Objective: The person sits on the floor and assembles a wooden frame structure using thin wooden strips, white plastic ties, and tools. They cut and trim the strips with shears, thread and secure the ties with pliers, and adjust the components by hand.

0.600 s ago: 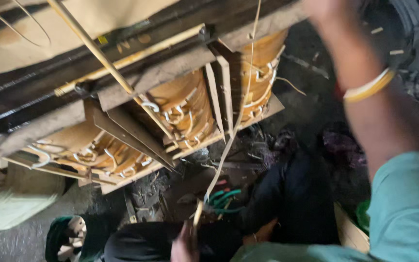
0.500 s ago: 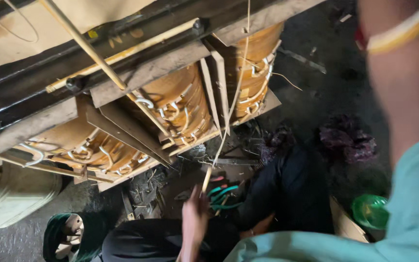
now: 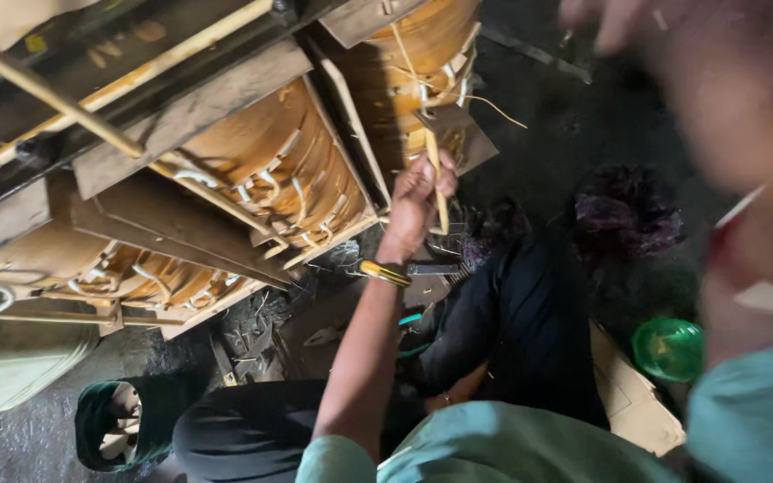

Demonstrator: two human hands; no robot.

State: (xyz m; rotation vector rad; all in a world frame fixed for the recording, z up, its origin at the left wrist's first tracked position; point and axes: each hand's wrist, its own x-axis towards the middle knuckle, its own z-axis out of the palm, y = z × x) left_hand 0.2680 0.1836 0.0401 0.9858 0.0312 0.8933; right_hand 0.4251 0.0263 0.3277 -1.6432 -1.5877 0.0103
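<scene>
Left hand (image 3: 418, 192) now raised from lap level to the orange transformer coil (image 3: 413, 63), fingers closed on a pale insulation strip (image 3: 436, 174) hanging at the coil's lower edge; right hand (image 3: 610, 18) blurred overhead, grip cannot tell; strip-pulling under way.

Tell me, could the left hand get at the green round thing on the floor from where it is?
Probably not without moving first. The left hand is raised, closed around a pale strip by the wound coils. The green round thing lies low on the other side, beyond the dark-clad leg.
</scene>
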